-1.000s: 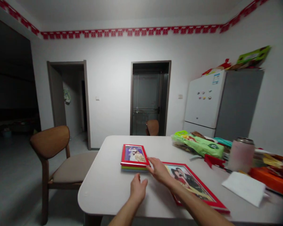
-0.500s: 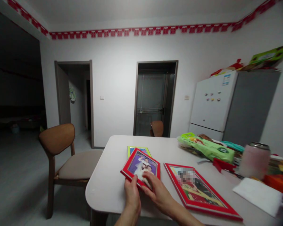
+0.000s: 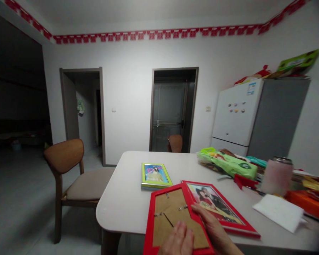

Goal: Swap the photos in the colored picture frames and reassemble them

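A red picture frame (image 3: pixel 181 191) is tilted up at the near edge of the table, its brown backing board and small metal clips facing me. My right hand (image 3: pixel 211 223) grips its right side, thumb on the red border. Closed over the lower part of the backing is my left hand (image 3: pixel 177 239), fingers together; its thumb is hidden. Partly behind the held frame, a larger red picture frame (image 3: pixel 241 226) lies face up, showing a photo of two people. A yellow-green picture frame (image 3: pixel 155 175) rests face up farther back.
On the right side of the white table (image 3: pixel 124 205) are a green package (image 3: pixel 232 166), a pink can-shaped container (image 3: pixel 278 177), a folded white tissue (image 3: pixel 280 211) and an orange item (image 3: pixel 307 205). A wooden chair (image 3: pixel 65 156) stands left of the table; a fridge (image 3: pixel 234 117) is behind, right.
The held red frame has turned over from its photo side to its backing and come nearer to me. Both hands have shifted right and down. The yellow-green frame is now uncovered.
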`<act>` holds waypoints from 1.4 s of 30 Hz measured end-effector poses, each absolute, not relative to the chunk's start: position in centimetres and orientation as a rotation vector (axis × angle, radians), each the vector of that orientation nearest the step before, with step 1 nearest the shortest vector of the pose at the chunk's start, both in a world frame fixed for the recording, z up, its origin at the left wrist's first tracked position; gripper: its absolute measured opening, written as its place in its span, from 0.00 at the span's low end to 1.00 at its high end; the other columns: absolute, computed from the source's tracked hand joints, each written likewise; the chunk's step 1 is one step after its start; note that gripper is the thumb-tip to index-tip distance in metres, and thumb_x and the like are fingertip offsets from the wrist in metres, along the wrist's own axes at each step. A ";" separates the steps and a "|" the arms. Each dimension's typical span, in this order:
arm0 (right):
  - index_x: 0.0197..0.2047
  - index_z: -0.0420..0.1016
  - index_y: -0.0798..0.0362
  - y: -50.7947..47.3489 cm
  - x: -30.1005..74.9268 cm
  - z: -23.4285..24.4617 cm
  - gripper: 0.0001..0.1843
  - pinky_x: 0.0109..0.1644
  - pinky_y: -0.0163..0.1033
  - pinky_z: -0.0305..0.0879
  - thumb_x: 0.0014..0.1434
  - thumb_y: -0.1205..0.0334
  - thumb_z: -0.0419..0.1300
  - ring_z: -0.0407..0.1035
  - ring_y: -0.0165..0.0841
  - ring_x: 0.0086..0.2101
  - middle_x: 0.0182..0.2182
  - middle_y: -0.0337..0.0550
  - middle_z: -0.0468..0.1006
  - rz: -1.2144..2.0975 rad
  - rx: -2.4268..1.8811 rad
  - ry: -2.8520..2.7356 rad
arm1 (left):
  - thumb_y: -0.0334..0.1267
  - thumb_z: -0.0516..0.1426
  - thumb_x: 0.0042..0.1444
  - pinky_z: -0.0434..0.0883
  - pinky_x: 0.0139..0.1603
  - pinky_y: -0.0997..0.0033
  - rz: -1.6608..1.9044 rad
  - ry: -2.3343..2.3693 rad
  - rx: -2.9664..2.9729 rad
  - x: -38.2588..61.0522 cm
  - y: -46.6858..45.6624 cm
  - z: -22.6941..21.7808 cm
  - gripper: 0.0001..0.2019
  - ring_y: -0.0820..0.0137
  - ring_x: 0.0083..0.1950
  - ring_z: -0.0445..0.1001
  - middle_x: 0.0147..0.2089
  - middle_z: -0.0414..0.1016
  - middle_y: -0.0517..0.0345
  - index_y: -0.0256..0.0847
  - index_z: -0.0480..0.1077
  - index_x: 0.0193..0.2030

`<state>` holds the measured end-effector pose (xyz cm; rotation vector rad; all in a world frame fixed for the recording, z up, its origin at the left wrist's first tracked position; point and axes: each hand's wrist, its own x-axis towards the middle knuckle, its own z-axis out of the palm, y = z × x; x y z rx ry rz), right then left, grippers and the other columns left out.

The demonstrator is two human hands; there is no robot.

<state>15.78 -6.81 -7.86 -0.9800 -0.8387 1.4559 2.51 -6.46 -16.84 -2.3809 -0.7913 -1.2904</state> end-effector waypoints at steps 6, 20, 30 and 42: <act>0.35 0.72 0.58 -4.0 17.0 -10.9 0.16 0.33 0.37 0.64 0.39 0.63 0.54 0.70 0.36 0.28 0.28 0.45 0.77 1.183 -1.331 -1.315 | 0.31 0.46 0.55 0.71 0.42 0.73 -1.132 -0.822 -2.292 3.0 -6.1 -20.3 0.16 0.66 0.47 0.68 0.47 0.70 0.53 0.41 0.60 0.51; 0.43 0.69 0.59 -2.3 17.4 -13.2 0.24 0.47 0.36 0.56 0.40 0.69 0.51 0.63 0.37 0.43 0.44 0.54 0.67 0.138 -1.771 -1.984 | 0.37 0.52 0.49 0.57 0.56 0.64 -0.607 -1.263 -3.111 0.9 -7.3 -15.4 0.24 0.61 0.57 0.56 0.57 0.57 0.49 0.38 0.56 0.55; 0.30 0.75 0.54 -1.7 16.4 -12.7 0.14 0.40 0.35 0.59 0.49 0.65 0.48 0.64 0.33 0.35 0.32 0.47 0.69 0.134 -1.720 -2.060 | 0.34 0.50 0.43 0.45 0.60 0.67 -0.797 -2.013 -2.746 -3.4 -4.9 -13.6 0.32 0.63 0.62 0.42 0.61 0.46 0.44 0.24 0.50 0.57; 0.33 0.75 0.48 -6.4 13.4 -10.7 0.12 0.54 0.40 0.49 0.45 0.66 0.54 0.58 0.34 0.48 0.46 0.43 0.64 0.669 -1.219 -2.341 | 0.29 0.48 0.41 0.44 0.60 0.71 -1.156 -2.018 -2.691 -3.4 -5.0 -14.9 0.31 0.68 0.61 0.45 0.60 0.49 0.45 0.25 0.51 0.56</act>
